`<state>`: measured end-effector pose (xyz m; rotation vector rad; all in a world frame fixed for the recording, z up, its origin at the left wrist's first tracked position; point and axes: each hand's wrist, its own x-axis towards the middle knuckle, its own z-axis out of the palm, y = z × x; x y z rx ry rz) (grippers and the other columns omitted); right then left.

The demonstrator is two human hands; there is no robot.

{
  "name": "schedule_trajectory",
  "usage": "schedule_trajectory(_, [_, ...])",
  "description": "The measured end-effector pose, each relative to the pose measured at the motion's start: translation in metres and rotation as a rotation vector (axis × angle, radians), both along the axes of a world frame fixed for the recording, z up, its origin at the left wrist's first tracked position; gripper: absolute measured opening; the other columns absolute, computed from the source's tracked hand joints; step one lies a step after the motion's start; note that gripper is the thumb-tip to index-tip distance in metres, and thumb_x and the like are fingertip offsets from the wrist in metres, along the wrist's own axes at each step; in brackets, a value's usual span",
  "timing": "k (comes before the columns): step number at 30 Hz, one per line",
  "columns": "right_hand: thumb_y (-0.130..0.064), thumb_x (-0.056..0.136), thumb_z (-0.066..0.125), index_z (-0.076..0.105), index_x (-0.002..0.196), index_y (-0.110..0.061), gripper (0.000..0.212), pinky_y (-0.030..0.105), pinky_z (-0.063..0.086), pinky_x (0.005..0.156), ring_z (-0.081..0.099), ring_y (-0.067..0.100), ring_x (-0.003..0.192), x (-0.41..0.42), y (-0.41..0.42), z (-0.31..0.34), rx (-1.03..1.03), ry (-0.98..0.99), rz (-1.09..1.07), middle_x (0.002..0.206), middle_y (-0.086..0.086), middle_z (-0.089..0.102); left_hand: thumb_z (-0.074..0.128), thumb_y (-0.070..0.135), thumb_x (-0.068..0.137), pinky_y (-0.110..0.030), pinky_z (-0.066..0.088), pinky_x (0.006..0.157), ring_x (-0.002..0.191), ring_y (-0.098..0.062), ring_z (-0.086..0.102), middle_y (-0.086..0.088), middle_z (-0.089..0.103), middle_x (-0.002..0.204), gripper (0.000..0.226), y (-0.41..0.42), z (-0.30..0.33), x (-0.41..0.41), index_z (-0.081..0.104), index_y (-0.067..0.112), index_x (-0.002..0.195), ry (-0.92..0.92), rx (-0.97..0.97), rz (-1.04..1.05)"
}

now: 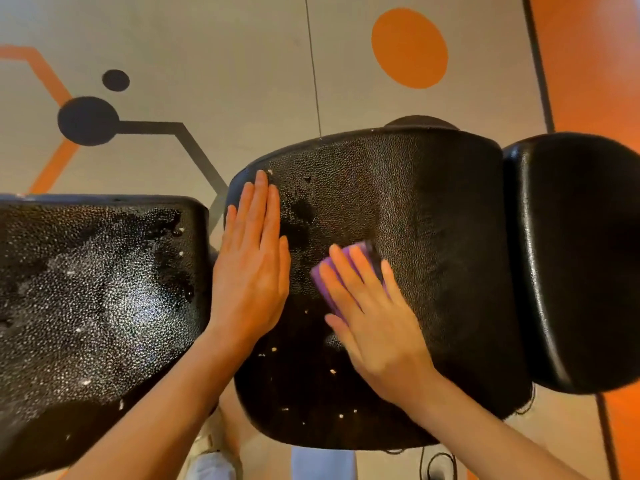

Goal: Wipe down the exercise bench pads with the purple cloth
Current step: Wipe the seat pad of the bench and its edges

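Observation:
The middle black seat pad (415,209) of the exercise bench fills the centre of the head view, textured and dotted with small pale flecks. My left hand (252,261) lies flat on its left edge, fingers together and straight, holding nothing. My right hand (370,317) presses flat on the purple cloth (341,263), which peeks out from under the fingers on the pad's middle. A second long black pad (90,289) to the left looks wet and speckled. A smooth rounded black pad (581,258) sits at the right.
The floor (242,64) below is grey with orange and black painted shapes, and an orange strip (595,57) runs along the right. My legs (322,464) show under the pad's near edge. A narrow gap separates the left and middle pads.

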<state>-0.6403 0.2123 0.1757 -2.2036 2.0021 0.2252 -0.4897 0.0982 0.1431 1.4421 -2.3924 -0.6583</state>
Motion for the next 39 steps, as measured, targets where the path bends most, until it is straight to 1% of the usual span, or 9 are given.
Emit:
schedule_trajectory(2, [-0.039, 0.098, 0.03, 0.012, 0.152, -0.019, 0.06, 0.049, 0.014, 0.118, 0.01, 0.025, 0.149, -0.016, 0.004, -0.004, -0.001, 0.009, 0.065, 0.161, 0.005, 0.015, 0.031, 0.019, 0.1, -0.04, 0.003, 0.125, 0.153, -0.023, -0.002, -0.011, 0.0, 0.164, 0.061, 0.0, 0.0, 0.001, 0.008, 0.004, 0.155, 0.002, 0.008, 0.001])
schedule_trajectory(8, [-0.041, 0.103, 0.021, 0.009, 0.154, -0.014, 0.059, 0.043, 0.004, 0.121, 0.002, 0.025, 0.151, -0.04, -0.089, -0.001, -0.169, -0.016, -0.417, 0.163, 0.008, 0.006, 0.031, 0.019, 0.102, -0.043, 0.005, 0.125, 0.153, -0.022, -0.002, -0.01, 0.0, 0.164, 0.06, 0.001, -0.001, 0.001, 0.009, 0.004, 0.155, 0.029, 0.012, -0.005])
schedule_trajectory(12, [-0.041, 0.1, 0.024, 0.009, 0.154, -0.016, 0.061, 0.046, 0.02, 0.12, 0.004, 0.023, 0.15, -0.007, 0.034, 0.007, 0.021, 0.043, -0.166, 0.162, 0.006, 0.006, 0.031, 0.019, 0.102, -0.043, 0.005, 0.125, 0.153, -0.024, 0.0, -0.012, 0.002, 0.164, 0.059, 0.0, 0.001, 0.002, 0.01, 0.003, 0.154, 0.034, 0.014, -0.008])
schedule_trajectory(14, [-0.04, 0.1, 0.022, 0.006, 0.153, -0.015, 0.06, 0.047, 0.019, 0.118, 0.007, 0.026, 0.15, -0.033, 0.025, 0.002, 0.016, 0.054, -0.118, 0.162, 0.008, 0.008, 0.03, 0.021, 0.102, -0.042, 0.004, 0.125, 0.153, -0.023, -0.001, -0.011, 0.001, 0.164, 0.059, 0.0, 0.004, 0.003, 0.009, 0.004, 0.155, 0.038, 0.025, -0.01])
schedule_trajectory(19, [-0.042, 0.099, 0.012, 0.009, 0.153, -0.01, 0.063, 0.05, 0.012, 0.121, 0.006, 0.032, 0.149, -0.064, -0.074, 0.0, -0.208, -0.026, -0.716, 0.161, 0.016, 0.007, 0.029, 0.025, 0.101, -0.038, 0.001, 0.125, 0.153, -0.022, -0.001, -0.009, 0.001, 0.165, 0.06, 0.023, 0.009, 0.016, 0.01, 0.007, 0.155, -0.002, 0.009, -0.123])
schedule_trajectory(26, [-0.042, 0.1, 0.019, 0.005, 0.153, -0.015, 0.061, 0.044, 0.015, 0.12, 0.005, 0.025, 0.15, -0.032, 0.043, 0.006, 0.048, 0.083, -0.232, 0.162, 0.008, 0.005, 0.029, 0.028, 0.1, -0.046, 0.015, 0.122, 0.152, -0.029, 0.007, -0.014, 0.005, 0.164, 0.061, 0.051, 0.004, 0.022, 0.016, 0.002, 0.153, -0.134, -0.015, -0.208])
schedule_trajectory(32, [-0.041, 0.102, 0.017, 0.009, 0.153, -0.01, 0.06, 0.049, 0.014, 0.122, 0.008, 0.03, 0.15, -0.047, -0.041, 0.0, -0.195, 0.018, -0.785, 0.162, 0.013, 0.009, 0.027, 0.029, 0.101, -0.043, 0.008, 0.123, 0.152, -0.027, -0.001, -0.013, 0.0, 0.164, 0.061, 0.051, 0.004, 0.021, 0.011, 0.002, 0.154, -0.163, -0.022, -0.222])
schedule_trajectory(37, [-0.041, 0.098, 0.026, 0.018, 0.152, -0.014, 0.061, 0.047, 0.023, 0.116, 0.012, 0.024, 0.149, 0.045, 0.08, 0.004, 0.046, 0.039, -0.269, 0.161, 0.006, 0.009, 0.028, 0.027, 0.1, -0.041, 0.005, 0.124, 0.152, -0.026, -0.001, -0.014, 0.0, 0.164, 0.062, 0.05, 0.002, 0.022, 0.011, 0.002, 0.154, -0.148, -0.015, -0.22])
schedule_trajectory(39, [-0.04, 0.1, 0.028, 0.018, 0.152, -0.014, 0.059, 0.047, 0.022, 0.118, 0.012, 0.025, 0.149, 0.017, 0.055, -0.003, 0.013, 0.031, -0.276, 0.161, 0.006, 0.011, 0.027, 0.027, 0.101, -0.042, 0.006, 0.123, 0.152, -0.028, 0.001, -0.015, 0.001, 0.164, 0.061, 0.049, 0.001, 0.021, 0.011, 0.001, 0.154, -0.134, -0.021, -0.225])
